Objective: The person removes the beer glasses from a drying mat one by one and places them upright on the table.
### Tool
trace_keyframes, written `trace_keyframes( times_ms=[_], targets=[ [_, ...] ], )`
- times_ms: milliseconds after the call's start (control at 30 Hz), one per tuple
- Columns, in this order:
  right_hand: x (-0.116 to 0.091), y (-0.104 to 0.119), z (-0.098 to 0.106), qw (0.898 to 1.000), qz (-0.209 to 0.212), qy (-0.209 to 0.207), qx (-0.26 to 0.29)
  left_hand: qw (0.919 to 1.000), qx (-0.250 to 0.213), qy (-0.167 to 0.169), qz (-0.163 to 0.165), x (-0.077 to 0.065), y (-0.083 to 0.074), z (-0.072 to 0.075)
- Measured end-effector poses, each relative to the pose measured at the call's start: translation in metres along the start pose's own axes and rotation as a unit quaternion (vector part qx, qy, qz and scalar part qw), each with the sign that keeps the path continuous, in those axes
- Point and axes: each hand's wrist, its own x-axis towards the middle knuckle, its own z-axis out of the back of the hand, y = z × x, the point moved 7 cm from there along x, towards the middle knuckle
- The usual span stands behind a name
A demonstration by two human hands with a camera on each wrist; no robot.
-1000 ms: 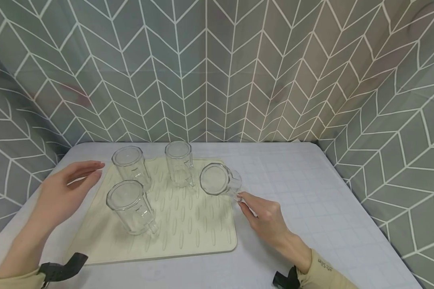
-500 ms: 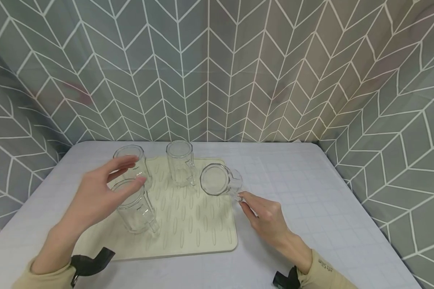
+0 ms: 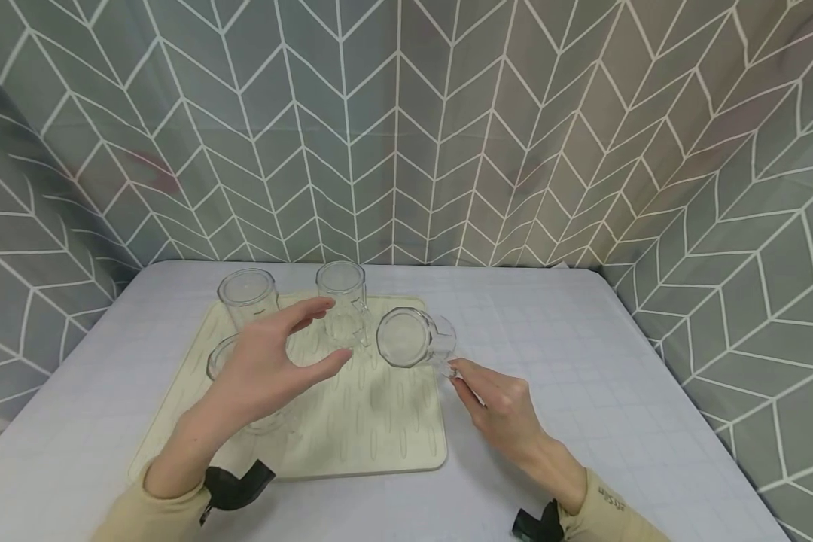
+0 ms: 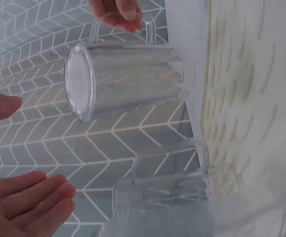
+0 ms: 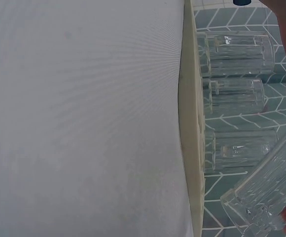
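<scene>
Head view, four clear mugs (image 3: 414,339), one cream mat (image 3: 373,421), two hands (image 3: 271,369).

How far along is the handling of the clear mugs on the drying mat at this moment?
Three clear mugs stand upside down on the cream mat: back left, back middle and front left. The fourth mug is tilted at the mat's right edge, its handle pinched by the right hand. The left hand hovers open toward it. That mug is not yet set flat.
</scene>
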Motion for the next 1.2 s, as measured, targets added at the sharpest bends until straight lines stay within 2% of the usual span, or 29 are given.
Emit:
trace_keyframes(
  times_ms=[267, 433, 667, 933, 1200],
  targets=[
    [0.0, 0.001, 0.001, 1.0, 0.008, -0.005, -0.001, 0.9994, -0.01, 0.009, -0.031, 0.01, -0.022, -0.028],
    [0.0, 0.002, 0.002, 1.0, 0.011, -0.009, 0.0, 0.9994, -0.014, 0.015, -0.026, 0.016, -0.03, -0.041],
    [0.001, 0.003, 0.002, 1.0, 0.011, -0.005, -0.004, 0.9979, -0.053, 0.034, -0.013, 0.022, -0.034, -0.06],
    [0.001, 0.003, 0.003, 1.0, 0.015, -0.004, -0.01, 0.9988, -0.044, 0.013, -0.018, 0.027, -0.039, -0.074],
    [0.001, 0.003, 0.002, 1.0, 0.018, -0.007, -0.009, 0.9992, -0.029, -0.01, -0.024, 0.027, -0.038, -0.081]
  ],
)
